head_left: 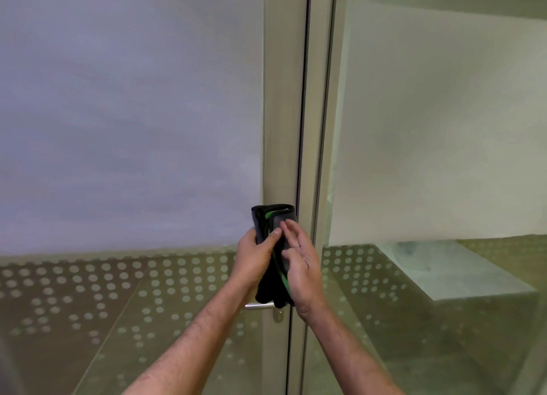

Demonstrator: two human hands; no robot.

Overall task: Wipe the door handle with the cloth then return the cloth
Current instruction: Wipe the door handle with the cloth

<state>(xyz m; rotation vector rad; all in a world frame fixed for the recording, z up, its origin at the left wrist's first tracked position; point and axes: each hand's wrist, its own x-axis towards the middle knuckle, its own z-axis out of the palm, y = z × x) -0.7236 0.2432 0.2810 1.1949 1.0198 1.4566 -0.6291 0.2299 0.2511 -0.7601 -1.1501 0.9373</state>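
A folded dark cloth (270,217) with a green edge and a grey face is held upright in front of the door frame. My left hand (256,255) grips its left side, thumb pressed on the front. My right hand (302,264) lies against the cloth's right side with fingers on the grey face. Below the cloth, a silver lever door handle (257,305) sticks out to the left from the frame, with a keyhole (278,316) just under it. The cloth hangs just above the handle; its lower end hides the handle's base.
The glass door (133,113) on the left has frosted film above and a dotted pattern lower down. A pale metal door frame (284,98) runs vertically through the middle. A second glass panel (429,128) stands on the right.
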